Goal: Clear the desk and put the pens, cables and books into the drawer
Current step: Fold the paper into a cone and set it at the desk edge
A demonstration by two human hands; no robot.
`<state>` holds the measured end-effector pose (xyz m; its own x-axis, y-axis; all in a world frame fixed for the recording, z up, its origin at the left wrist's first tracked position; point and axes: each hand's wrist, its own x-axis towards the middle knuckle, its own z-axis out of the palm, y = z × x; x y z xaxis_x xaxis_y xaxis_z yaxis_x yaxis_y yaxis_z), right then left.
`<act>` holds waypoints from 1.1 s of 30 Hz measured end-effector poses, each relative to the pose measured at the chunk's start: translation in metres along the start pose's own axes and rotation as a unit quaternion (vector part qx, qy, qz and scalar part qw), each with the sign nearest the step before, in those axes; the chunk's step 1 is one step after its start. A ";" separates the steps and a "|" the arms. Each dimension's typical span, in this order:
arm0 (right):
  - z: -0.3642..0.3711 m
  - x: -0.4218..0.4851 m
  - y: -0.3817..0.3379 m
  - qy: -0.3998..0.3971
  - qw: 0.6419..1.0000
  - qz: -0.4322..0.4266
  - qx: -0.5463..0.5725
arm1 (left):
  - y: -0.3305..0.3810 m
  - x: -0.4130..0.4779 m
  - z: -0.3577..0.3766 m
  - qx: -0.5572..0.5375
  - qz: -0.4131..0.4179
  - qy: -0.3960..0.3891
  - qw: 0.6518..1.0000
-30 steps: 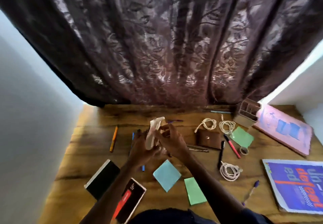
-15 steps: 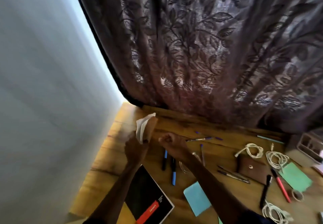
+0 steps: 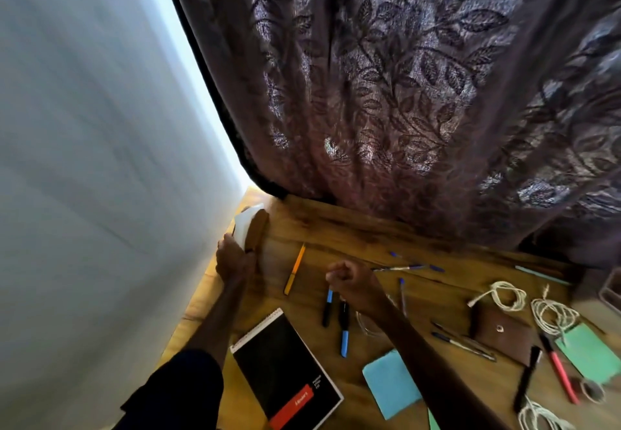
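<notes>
My left hand [image 3: 234, 259] grips a white and brown object [image 3: 252, 230] at the desk's far left edge, beside the wall. My right hand [image 3: 349, 282] hovers as a fist over the middle of the wooden desk [image 3: 336, 228]; nothing shows in it. An orange pen [image 3: 295, 269] lies between my hands. Two blue-and-black markers [image 3: 343, 329] lie just under my right hand. A black notebook with a red label [image 3: 285, 372] sits near my left forearm. Blue pens [image 3: 407, 266] lie further back. White coiled cables [image 3: 500, 297] [image 3: 551, 315] lie at the right.
A brown pouch [image 3: 500, 333], a black marker [image 3: 526, 376], a red pen [image 3: 559, 370], blue [image 3: 391, 383] and green [image 3: 588, 353] paper notes and a tape roll [image 3: 589, 391] crowd the right side. A white wall [image 3: 100, 161] borders the left, a dark leaf-patterned curtain [image 3: 403, 93] the back.
The view has swung left. My left hand carried the white and brown object from the desk's middle to the far left edge. My right hand let go of it and curled into a fist.
</notes>
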<state>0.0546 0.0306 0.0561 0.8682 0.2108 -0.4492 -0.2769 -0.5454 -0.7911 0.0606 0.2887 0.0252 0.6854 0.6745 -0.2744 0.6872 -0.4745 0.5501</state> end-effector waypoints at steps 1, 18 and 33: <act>-0.001 0.000 0.002 -0.002 1.000 0.000 -0.002 | 0.000 -0.002 0.001 -0.003 -0.001 -0.001 1.000; -0.049 -0.071 0.086 0.106 0.993 0.021 -0.053 | 0.014 -0.137 0.064 -0.039 0.287 0.029 0.957; -0.076 -0.143 0.156 0.130 0.986 0.005 -0.103 | 0.029 -0.233 0.113 -0.004 0.295 -0.166 0.941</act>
<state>-0.0813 -0.1459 0.0288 0.9496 0.0034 -0.3133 -0.2199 -0.7052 -0.6740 -0.0519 0.0532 0.0162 0.9855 0.0793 -0.1497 0.1616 -0.7054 0.6902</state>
